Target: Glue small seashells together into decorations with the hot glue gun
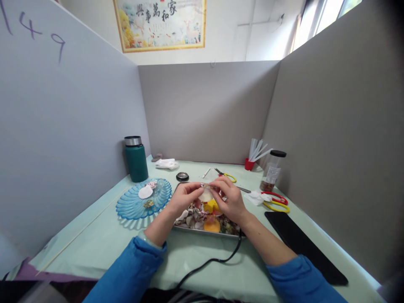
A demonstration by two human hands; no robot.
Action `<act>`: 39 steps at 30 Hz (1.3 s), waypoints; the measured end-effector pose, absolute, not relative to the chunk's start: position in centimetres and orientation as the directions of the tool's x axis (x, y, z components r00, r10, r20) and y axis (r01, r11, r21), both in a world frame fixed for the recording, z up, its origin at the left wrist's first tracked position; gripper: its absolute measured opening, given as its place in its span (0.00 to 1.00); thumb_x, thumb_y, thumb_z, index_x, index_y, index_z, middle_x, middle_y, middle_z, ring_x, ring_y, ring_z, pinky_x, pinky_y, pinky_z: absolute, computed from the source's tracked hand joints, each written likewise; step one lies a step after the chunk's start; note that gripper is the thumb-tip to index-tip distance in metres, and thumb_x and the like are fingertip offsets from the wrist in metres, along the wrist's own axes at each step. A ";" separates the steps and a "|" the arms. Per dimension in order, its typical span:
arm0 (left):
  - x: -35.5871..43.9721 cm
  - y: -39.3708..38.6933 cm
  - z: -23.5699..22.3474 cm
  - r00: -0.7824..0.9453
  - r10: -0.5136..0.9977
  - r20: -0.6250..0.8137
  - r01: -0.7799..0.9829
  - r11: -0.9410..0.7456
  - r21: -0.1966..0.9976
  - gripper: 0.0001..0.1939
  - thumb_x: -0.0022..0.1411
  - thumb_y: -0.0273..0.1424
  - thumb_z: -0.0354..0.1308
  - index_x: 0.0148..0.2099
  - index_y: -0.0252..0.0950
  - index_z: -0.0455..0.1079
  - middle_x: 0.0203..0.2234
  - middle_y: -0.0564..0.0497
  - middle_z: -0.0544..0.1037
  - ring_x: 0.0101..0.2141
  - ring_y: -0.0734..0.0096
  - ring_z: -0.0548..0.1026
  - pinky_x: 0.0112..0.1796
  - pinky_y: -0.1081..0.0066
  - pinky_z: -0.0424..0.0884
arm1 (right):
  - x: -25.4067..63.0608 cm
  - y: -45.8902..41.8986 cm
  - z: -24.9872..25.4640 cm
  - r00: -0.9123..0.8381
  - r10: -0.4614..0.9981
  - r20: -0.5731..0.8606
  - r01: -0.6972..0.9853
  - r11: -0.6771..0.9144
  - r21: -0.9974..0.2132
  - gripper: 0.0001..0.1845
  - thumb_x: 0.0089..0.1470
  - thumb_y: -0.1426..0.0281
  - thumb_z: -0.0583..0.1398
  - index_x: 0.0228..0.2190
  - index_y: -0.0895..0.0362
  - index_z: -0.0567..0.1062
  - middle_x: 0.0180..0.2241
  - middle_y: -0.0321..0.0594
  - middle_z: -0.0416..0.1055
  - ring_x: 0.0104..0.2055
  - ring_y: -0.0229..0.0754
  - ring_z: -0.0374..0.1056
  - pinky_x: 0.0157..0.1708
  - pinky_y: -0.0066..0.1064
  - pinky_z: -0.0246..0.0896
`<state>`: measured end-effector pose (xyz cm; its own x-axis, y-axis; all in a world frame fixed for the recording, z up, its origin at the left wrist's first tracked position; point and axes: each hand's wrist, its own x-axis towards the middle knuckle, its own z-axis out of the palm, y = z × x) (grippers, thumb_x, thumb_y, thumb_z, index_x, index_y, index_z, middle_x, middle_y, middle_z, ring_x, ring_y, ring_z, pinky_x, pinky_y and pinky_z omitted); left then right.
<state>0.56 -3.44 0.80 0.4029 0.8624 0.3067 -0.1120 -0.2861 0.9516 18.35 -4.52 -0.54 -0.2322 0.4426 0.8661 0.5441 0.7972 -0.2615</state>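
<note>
My left hand [186, 197] and my right hand [232, 198] meet above a metal tray [205, 232], fingertips almost touching. Each is closed in a pinch at a small, shiny piece [203, 185] too tiny to name. Just under the fingertips shows a pale, rounded, shell-like piece [206, 195]; whether it is held or lies lower, I cannot tell. Inside the tray are many small seashells [192, 219], a yellow piece [212, 206] and an orange, rounded piece [212, 225]. Parts of the tray are hidden behind both hands.
Left stands a blue scalloped plate [126, 206] bearing a white shell [145, 192], near a green bottle [136, 162]. Right are a jar [270, 172], red-and-yellow-handled scissors [277, 203] and a black slab [303, 244]. A black cable [208, 261] runs in front; partitions enclose the table.
</note>
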 end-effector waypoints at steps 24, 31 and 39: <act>0.6 -3.4 0.7 0.423 0.872 0.246 -0.145 -0.203 0.968 0.13 0.53 0.36 0.60 0.37 0.31 0.70 0.24 0.53 0.71 0.16 0.78 0.69 0.20 0.75 0.65 | 17.9 -4.9 -0.4 -0.256 0.510 0.821 0.602 0.749 -0.277 0.06 0.56 0.71 0.55 0.37 0.56 0.69 0.36 0.42 0.66 0.34 0.40 0.64 0.34 0.31 0.61; 0.6 -3.3 0.7 0.377 0.891 0.252 -0.130 -0.219 0.967 0.13 0.53 0.37 0.59 0.36 0.31 0.69 0.21 0.55 0.70 0.16 0.79 0.69 0.19 0.77 0.62 | 17.9 -4.8 -0.5 -0.255 0.504 0.825 0.599 0.752 -0.275 0.12 0.56 0.69 0.55 0.43 0.56 0.68 0.38 0.44 0.69 0.36 0.41 0.66 0.35 0.32 0.63; 0.6 -3.2 0.6 0.362 0.897 0.254 -0.101 -0.233 0.967 0.17 0.52 0.41 0.60 0.36 0.31 0.71 0.21 0.54 0.72 0.16 0.79 0.67 0.19 0.76 0.63 | 17.9 -4.9 -0.4 -0.274 0.490 0.827 0.571 0.775 -0.270 0.10 0.56 0.71 0.54 0.41 0.56 0.70 0.34 0.42 0.69 0.33 0.40 0.65 0.33 0.32 0.62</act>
<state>0.59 -3.18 0.62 0.3623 0.8968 0.2538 -0.1008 -0.2330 0.9672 17.91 -4.93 -0.37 -0.2742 0.4902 0.8273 0.5713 0.7751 -0.2699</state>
